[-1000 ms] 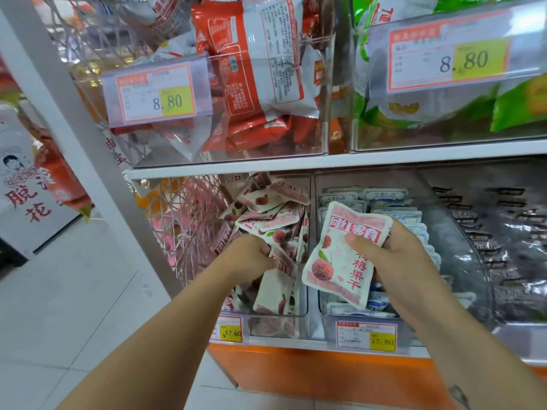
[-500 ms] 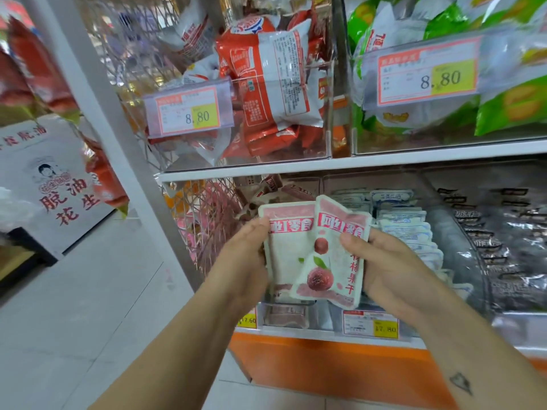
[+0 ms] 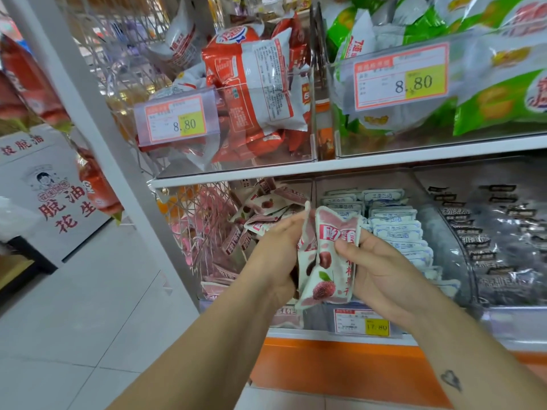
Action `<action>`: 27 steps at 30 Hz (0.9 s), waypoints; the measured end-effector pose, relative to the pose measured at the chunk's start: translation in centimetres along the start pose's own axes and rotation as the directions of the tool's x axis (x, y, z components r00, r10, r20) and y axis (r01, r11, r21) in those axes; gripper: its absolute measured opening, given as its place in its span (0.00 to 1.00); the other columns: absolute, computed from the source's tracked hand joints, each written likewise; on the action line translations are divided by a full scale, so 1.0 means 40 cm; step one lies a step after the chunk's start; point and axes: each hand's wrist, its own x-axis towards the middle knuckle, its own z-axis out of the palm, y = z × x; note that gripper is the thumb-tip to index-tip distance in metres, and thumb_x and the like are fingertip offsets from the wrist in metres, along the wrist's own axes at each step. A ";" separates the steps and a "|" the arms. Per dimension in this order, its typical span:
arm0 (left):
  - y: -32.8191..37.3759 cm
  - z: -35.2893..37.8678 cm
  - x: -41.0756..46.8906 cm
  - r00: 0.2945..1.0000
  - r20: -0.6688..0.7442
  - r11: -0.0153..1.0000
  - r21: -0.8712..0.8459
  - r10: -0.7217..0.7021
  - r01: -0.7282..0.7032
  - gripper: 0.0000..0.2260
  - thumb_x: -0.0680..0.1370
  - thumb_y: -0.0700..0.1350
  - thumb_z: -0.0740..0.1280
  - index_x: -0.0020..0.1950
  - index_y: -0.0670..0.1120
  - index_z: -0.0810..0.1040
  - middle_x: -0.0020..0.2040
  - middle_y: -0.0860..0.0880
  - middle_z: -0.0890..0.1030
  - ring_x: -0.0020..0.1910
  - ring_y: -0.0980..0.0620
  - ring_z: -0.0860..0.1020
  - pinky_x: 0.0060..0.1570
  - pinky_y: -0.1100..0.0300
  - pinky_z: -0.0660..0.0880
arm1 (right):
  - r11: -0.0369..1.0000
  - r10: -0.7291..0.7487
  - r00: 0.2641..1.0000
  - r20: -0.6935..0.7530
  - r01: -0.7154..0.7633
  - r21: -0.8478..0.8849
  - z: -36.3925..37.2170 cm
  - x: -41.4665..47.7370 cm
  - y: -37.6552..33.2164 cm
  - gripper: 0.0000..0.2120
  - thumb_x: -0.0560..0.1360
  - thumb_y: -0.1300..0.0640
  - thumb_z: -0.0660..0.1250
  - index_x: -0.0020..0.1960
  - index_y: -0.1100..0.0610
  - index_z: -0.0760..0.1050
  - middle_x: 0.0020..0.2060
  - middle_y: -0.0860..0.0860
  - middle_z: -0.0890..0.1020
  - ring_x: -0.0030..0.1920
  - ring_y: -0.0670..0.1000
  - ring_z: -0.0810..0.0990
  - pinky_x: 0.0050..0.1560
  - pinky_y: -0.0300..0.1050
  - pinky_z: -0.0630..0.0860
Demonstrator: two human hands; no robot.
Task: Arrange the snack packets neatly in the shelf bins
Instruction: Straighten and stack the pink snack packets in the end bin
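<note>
Pink bayberry packets [image 3: 327, 261] are now pressed face to face into one bundle, no longer side by side as half a second ago. Probably squaring a stack to slot back in. Both grips are closed on it: left hand [image 3: 275, 253] curls round the left edge, right hand [image 3: 381, 270] pinches the right. The bundle sits just in front of the lower-left bin [image 3: 296, 184], where loose pink packets [image 3: 266, 207] lie jumbled. The middle bin [image 3: 318, 316] holds blue-white packets [image 3: 393, 229] in a tidy row.
</note>
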 end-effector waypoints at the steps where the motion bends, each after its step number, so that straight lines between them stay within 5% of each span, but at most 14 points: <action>1: 0.000 -0.002 0.003 1.000 0.006 1.000 0.012 0.007 -0.007 0.18 0.78 0.48 0.66 0.64 0.40 0.75 0.58 0.33 0.78 0.53 0.36 0.78 0.60 0.34 0.70 | 1.000 -0.008 1.000 -0.001 0.008 -0.003 0.000 0.001 -0.001 0.15 0.70 0.62 0.64 0.56 0.61 0.76 0.51 0.59 0.83 0.48 0.55 0.83 0.44 0.50 0.81; 5: 0.011 -0.006 0.007 0.998 -0.053 0.996 0.075 0.042 -0.038 0.28 0.66 0.59 0.71 0.63 0.49 0.77 0.57 0.40 0.81 0.55 0.39 0.79 0.61 0.36 0.71 | 1.000 -0.023 1.000 0.015 0.024 -0.011 0.001 0.002 0.001 0.17 0.71 0.61 0.63 0.59 0.60 0.75 0.54 0.60 0.82 0.53 0.57 0.82 0.50 0.55 0.80; 11: 0.014 -0.014 -0.050 0.993 0.063 0.985 0.132 0.104 -0.112 0.26 0.79 0.62 0.52 0.63 0.47 0.77 0.59 0.42 0.81 0.59 0.44 0.79 0.60 0.49 0.74 | 0.996 -0.085 0.995 -0.056 0.084 -0.028 0.004 0.002 0.001 0.17 0.71 0.59 0.63 0.60 0.59 0.74 0.54 0.59 0.82 0.53 0.58 0.82 0.50 0.56 0.80; 14: 0.010 -0.008 -0.093 0.967 0.159 0.944 0.234 0.198 -0.232 0.23 0.76 0.64 0.56 0.64 0.54 0.74 0.61 0.49 0.80 0.60 0.50 0.79 0.57 0.55 0.77 | 0.987 -0.127 0.987 -0.094 0.116 -0.115 0.008 0.006 0.012 0.18 0.70 0.56 0.65 0.59 0.57 0.74 0.53 0.58 0.83 0.54 0.59 0.82 0.52 0.59 0.79; 17: -0.010 -0.022 -0.105 0.936 0.253 0.853 0.402 0.245 -0.332 0.17 0.77 0.48 0.67 0.65 0.55 0.68 0.61 0.49 0.79 0.59 0.52 0.78 0.53 0.56 0.79 | 0.930 -0.216 0.974 -0.067 0.185 -0.318 0.016 0.006 0.020 0.16 0.69 0.51 0.66 0.56 0.46 0.77 0.52 0.53 0.83 0.55 0.55 0.81 0.55 0.58 0.77; 20: 0.004 -0.042 -0.097 0.930 0.268 0.820 0.452 0.250 -0.350 0.24 0.78 0.36 0.66 0.69 0.52 0.63 0.62 0.48 0.77 0.58 0.53 0.78 0.49 0.61 0.78 | 0.874 -0.240 0.970 -0.034 0.201 -0.442 0.011 0.011 0.013 0.28 0.67 0.47 0.68 0.65 0.35 0.67 0.55 0.44 0.82 0.56 0.46 0.81 0.56 0.50 0.77; 22: 0.023 -0.059 -0.082 0.932 0.282 0.830 0.445 0.227 -0.337 0.35 0.76 0.35 0.68 0.76 0.52 0.54 0.61 0.48 0.78 0.58 0.50 0.79 0.49 0.55 0.79 | 0.905 -0.187 0.982 -0.028 0.161 -0.393 0.001 0.017 0.002 0.37 0.66 0.47 0.73 0.71 0.38 0.61 0.56 0.44 0.82 0.57 0.46 0.80 0.58 0.52 0.76; 24: 0.049 -0.072 -0.069 0.942 0.266 0.831 0.461 0.207 -0.312 0.42 0.73 0.33 0.70 0.77 0.56 0.49 0.61 0.48 0.78 0.56 0.48 0.81 0.48 0.50 0.80 | 0.914 -0.180 0.984 -0.010 0.164 -0.371 -0.013 0.018 -0.016 0.35 0.65 0.50 0.76 0.69 0.48 0.68 0.56 0.50 0.82 0.56 0.50 0.81 0.56 0.52 0.77; 27: 0.091 -0.082 -0.046 0.940 0.281 0.710 0.621 0.193 -0.332 0.40 0.71 0.34 0.73 0.76 0.55 0.59 0.60 0.51 0.79 0.56 0.50 0.81 0.51 0.48 0.80 | 0.843 -0.216 0.976 0.010 0.192 -0.502 -0.022 0.011 -0.046 0.25 0.60 0.48 0.79 0.56 0.49 0.78 0.50 0.50 0.84 0.51 0.51 0.83 0.50 0.47 0.79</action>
